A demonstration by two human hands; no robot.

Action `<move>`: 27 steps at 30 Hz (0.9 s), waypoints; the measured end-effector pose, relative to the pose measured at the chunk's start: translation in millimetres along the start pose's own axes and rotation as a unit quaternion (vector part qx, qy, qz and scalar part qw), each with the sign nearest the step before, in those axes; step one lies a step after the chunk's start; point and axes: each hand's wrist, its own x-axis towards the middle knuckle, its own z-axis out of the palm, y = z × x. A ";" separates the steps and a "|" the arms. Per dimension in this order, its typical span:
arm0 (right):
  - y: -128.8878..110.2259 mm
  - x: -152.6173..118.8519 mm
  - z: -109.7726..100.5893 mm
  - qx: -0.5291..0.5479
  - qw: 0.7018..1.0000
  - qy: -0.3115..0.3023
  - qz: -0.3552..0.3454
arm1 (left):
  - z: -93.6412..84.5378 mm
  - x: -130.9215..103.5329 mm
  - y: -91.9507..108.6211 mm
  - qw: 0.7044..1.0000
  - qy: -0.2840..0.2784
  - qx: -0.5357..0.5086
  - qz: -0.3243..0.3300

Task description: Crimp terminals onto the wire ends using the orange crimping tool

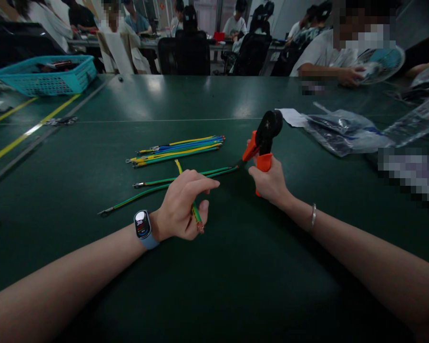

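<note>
My left hand [186,205] is closed around a short green-and-yellow wire [197,217], its bare copper strands pointing down toward me. Orange handles fill my right hand [272,180], which grips a crimping tool [266,136] with a black head turned up and away. Under and beyond my left hand lie two loose green-yellow wires [136,195] with metal ring lugs at their left ends. Farther back rests a bundle of yellow, blue and green wires [178,151], lugs to the left and copper ends to the right.
A turquoise basket [53,76] with dark items stands at the far left on the green table [214,286]. Clear plastic bags [346,131] and a white paper [292,117] lie to the right. Across the table, a person holds a fan [382,64]. Other people sit behind.
</note>
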 end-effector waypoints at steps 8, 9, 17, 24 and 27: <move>-8.9 -1.4 0.8 -0.007 0.999 0.023 0.023 | 0.1 9.4 16.9 0.997 -0.004 0.076 -0.009; -8.8 -1.4 0.7 -0.012 0.999 0.023 0.024 | 0.4 10.1 19.7 0.997 -0.004 0.075 -0.008; -10.1 -1.4 -0.4 -0.024 0.999 0.025 0.015 | 1.2 15.3 33.7 1.000 -0.021 0.017 0.000; -14.2 -1.8 0.3 -0.026 0.999 0.028 0.011 | -0.1 17.3 37.3 0.999 -0.013 0.027 0.011; -14.1 -1.7 0.7 -0.021 0.999 0.030 0.012 | 0.2 18.1 39.2 1.000 -0.015 0.022 0.000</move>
